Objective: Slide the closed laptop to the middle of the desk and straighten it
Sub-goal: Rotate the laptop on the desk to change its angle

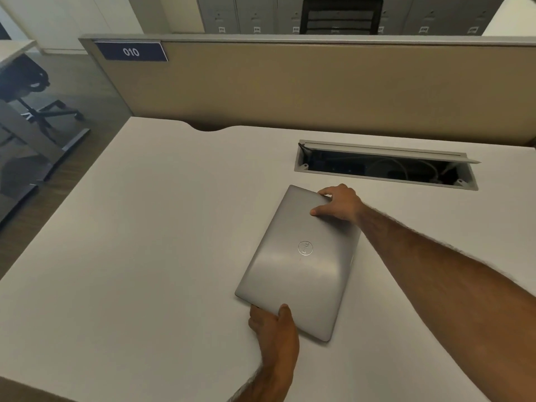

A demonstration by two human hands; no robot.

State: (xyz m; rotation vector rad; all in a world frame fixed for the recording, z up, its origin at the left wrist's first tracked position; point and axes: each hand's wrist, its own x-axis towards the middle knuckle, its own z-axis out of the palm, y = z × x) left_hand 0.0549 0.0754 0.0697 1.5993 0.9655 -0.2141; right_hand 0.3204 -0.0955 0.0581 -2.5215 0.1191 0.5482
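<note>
A closed silver laptop (298,265) with a round logo lies flat on the white desk (139,242), turned at an angle so its long side runs away from me. My left hand (272,326) grips its near edge, thumb on the lid and fingers under the rim. My right hand (339,203) holds the far right corner, thumb on top and fingers curled over the edge. My right forearm crosses the desk from the lower right.
An open cable tray (385,166) with its lid raised is sunk into the desk just beyond the laptop. A beige partition (290,82) with a "010" sign closes off the back. The desk's left edge drops to the floor, where an office chair (32,91) stands.
</note>
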